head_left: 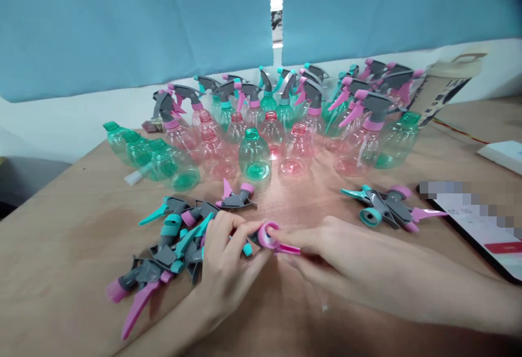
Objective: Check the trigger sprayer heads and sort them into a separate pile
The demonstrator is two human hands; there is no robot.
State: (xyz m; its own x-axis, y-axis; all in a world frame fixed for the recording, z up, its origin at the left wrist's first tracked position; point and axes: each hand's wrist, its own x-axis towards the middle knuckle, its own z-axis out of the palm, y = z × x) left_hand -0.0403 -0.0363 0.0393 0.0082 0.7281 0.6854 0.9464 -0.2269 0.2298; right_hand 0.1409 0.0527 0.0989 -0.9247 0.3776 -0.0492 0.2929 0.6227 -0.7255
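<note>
My left hand is closed around the grey body of a trigger spray head, which its fingers mostly hide. The pink collar of this spray head faces up toward me. With its index fingertip at the collar's opening, my right hand grips the spray head near its pink trigger. Left of my hands lies a loose pile of grey spray heads with pink or teal parts. A pair of spray heads rests beyond my right hand.
Several open bottles, green and pink, stand across the middle of the table. Behind them are bottles with spray heads fitted. A phone lies at the right, with a printed cup and a white box farther back.
</note>
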